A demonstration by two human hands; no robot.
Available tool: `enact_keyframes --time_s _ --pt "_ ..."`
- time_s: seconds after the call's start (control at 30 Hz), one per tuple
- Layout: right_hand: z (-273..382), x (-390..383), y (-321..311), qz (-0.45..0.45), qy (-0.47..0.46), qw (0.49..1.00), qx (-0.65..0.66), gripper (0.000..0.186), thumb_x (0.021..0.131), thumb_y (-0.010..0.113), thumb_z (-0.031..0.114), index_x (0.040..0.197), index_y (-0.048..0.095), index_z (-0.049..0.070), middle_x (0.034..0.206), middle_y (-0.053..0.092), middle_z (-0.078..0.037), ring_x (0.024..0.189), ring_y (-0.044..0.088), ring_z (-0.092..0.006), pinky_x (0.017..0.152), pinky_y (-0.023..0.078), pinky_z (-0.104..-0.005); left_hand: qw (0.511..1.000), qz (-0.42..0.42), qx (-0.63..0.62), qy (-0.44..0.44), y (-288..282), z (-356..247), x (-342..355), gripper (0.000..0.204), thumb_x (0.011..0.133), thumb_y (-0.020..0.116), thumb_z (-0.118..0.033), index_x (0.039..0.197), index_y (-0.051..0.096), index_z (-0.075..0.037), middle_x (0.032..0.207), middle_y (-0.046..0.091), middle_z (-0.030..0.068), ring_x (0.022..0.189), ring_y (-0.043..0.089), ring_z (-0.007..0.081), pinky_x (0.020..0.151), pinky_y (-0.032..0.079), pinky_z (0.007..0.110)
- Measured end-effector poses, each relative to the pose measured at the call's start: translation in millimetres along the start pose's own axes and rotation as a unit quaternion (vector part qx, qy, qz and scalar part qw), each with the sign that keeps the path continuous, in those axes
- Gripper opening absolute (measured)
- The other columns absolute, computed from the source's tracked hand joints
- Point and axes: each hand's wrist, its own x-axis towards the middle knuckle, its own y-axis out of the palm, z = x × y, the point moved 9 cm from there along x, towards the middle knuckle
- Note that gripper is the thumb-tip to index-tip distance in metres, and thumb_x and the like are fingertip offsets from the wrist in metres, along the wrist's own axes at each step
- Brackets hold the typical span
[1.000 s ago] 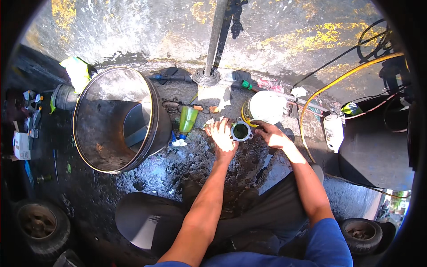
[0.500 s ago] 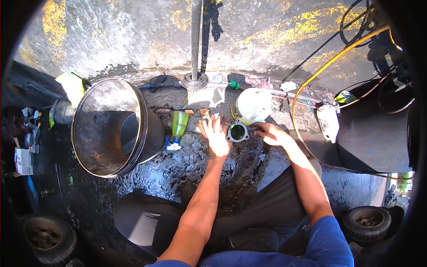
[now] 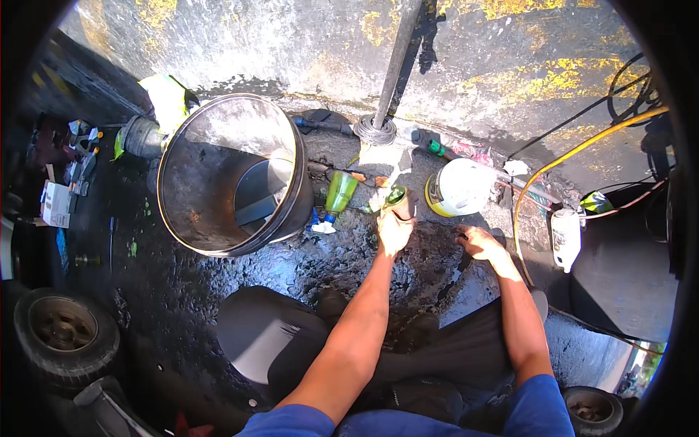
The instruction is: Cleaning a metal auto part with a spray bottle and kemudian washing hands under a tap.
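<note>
Left hand (image 3: 397, 233) wraps its fingers around a small hollow part (image 3: 395, 195), holding it upright or slightly tilted; greenish colour shows in the mouth of it. This part is ahead of the person's knees, between a translucent green container (image 3: 341, 191) and a white bucket (image 3: 466, 187) with a yellow lower band. Right hand (image 3: 477, 242) hovers or rests near the bucket, apart from the left, its fingers loosely bent; I cannot tell whether they pinch anything.

Underneath, the ground (image 3: 240, 273) is dark, rough and wet, shining in sunlit patches. Along its far edge runs a pale concrete ledge, and behind that rises a grey wall (image 3: 291, 44), stained, with flaking yellow paint. At the wall's foot, 1 pole (image 3: 397, 69) passes into a coil of wire (image 3: 375, 131). To the left, a big open drum (image 3: 295, 218) tips its mouth toward the person. Far left, a white box (image 3: 55, 205) sits among clutter in shade. To the right, a yellow hose (image 3: 561, 160) curves past a white bottle (image 3: 566, 239) beside a large dark barrel (image 3: 619, 269). There are 2 wheels, 1 at lower left (image 3: 67, 328) and 1 at lower right (image 3: 593, 410).
</note>
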Motion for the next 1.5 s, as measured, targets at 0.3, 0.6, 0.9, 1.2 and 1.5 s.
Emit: enact_keyframes --time_s 0.3,0.6,0.9,1.2,1.5 --pt "68.5 -7.3 -49.1 -0.14 -0.066 0.98 0.121 0.028 0.093 0.063 0.013 0.117 0.065 -0.001 0.096 0.069 -0.025 0.085 0.067 -0.0381 0.077 0.051 -0.0425 0.876 0.03 -0.408 -0.257 14.7 53.4 -8.3 0.06 0.084 0.075 -0.013 0.136 0.048 -0.001 0.102 0.072 0.0088 0.089 0.069 0.0178 0.077 0.057 0.032" --pt "323.8 85.1 54.0 -0.111 -0.328 0.931 -0.117 0.037 0.087 0.06 0.013 0.123 0.063 0.005 0.118 0.064 -0.016 0.114 0.059 -0.0332 0.102 0.047 -0.0436 0.857 0.12 -0.381 -0.327 58.4 80.2 -63.4 0.084 0.083 0.078 -0.037 0.147 0.036 -0.005 0.135 0.054 0.0087 0.115 0.059 0.0201 0.098 0.049 0.037" --pt "347.4 148.7 129.4 -0.116 -0.305 0.911 -0.252 0.039 0.097 0.047 0.017 0.134 0.059 0.02 0.135 0.056 -0.009 0.142 0.036 -0.0319 0.118 0.023 -0.0557 0.87 0.171 -0.297 -0.355 82.0 107.2 -91.4 0.071 0.089 0.071 -0.043 0.141 0.042 -0.004 0.14 0.051 0.0091 0.115 0.059 0.0175 0.098 0.05 0.039" --pt "293.3 148.4 52.4 -0.204 -0.294 0.913 -0.198 0.046 0.087 0.061 0.015 0.132 0.056 0.008 0.115 0.058 -0.012 0.119 0.053 -0.0283 0.109 0.033 -0.0554 0.919 0.17 -0.175 -0.309 37.3 116.6 -75.6 0.081 0.084 0.073 -0.043 0.146 0.042 -0.002 0.138 0.058 0.0146 0.127 0.055 0.0261 0.106 0.043 0.035" --pt "140.8 34.4 -115.7 -0.488 -0.097 0.836 0.233 0.046 0.101 0.059 0.026 0.134 0.047 -0.004 0.107 0.066 -0.022 0.098 0.064 -0.0295 0.09 0.048 -0.0384 0.804 0.131 -0.438 -0.38 30.8 87.1 -63.4 0.06 0.084 0.078 -0.044 0.128 0.057 -0.01 0.115 0.068 0.0096 0.099 0.068 0.023 0.084 0.056 0.038"
